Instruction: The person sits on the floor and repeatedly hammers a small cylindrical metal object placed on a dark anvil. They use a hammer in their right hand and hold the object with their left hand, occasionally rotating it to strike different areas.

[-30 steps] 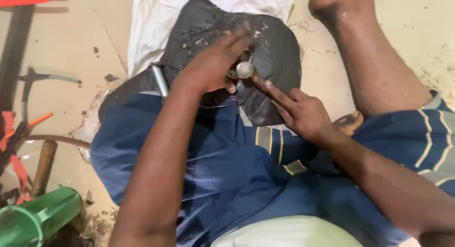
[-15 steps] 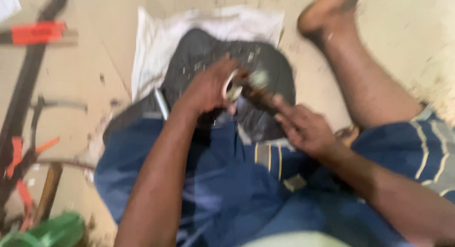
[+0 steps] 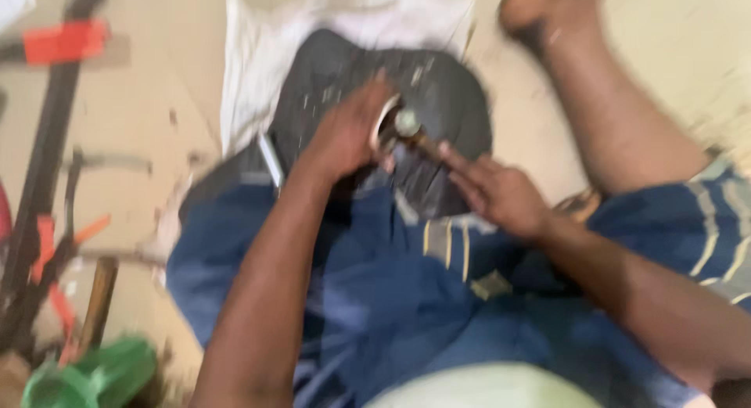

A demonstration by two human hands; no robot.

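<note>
Left of the black rubber piece (image 3: 438, 111), a green container (image 3: 94, 373). On the rubber, left hand (image 3: 344, 138) curled around a pale ring (image 3: 383, 122). Just right of it, right hand (image 3: 497, 193) pinching a round-headed metal tool (image 3: 415, 134), fingers together

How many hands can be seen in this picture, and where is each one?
2. The left hand lies on the dark round object, by a small ring. The right hand holds a thin tool over it. The picture is blurred; no other hands show.
</note>
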